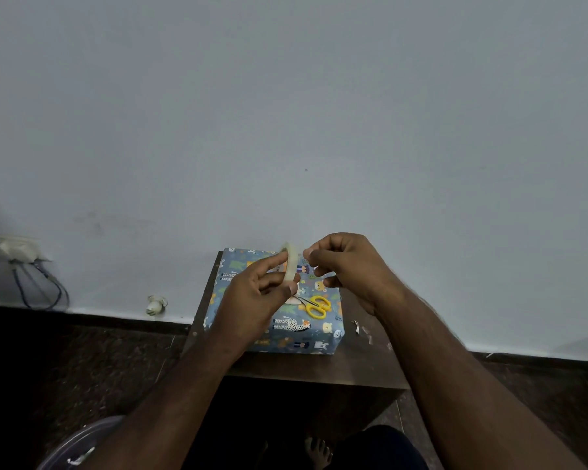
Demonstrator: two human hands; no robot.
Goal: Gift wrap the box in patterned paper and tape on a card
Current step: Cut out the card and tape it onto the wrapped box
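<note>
The left hand [252,296] holds a tape roll [290,264] upright in a closed grip above the wrapped box [314,329] on the surface [364,364]. The right hand [348,269] pinches at the roll's edge. Yellow scissors [316,306] lie on the box.

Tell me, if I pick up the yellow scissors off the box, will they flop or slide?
Probably no flop: the scissors look like stiff metal blades with hard handles. They lie flat on the box, so rolling seems unlikely. The smooth paper might let them slide if the box tilts. Blades may be sharp, so lift by the loops.
</note>
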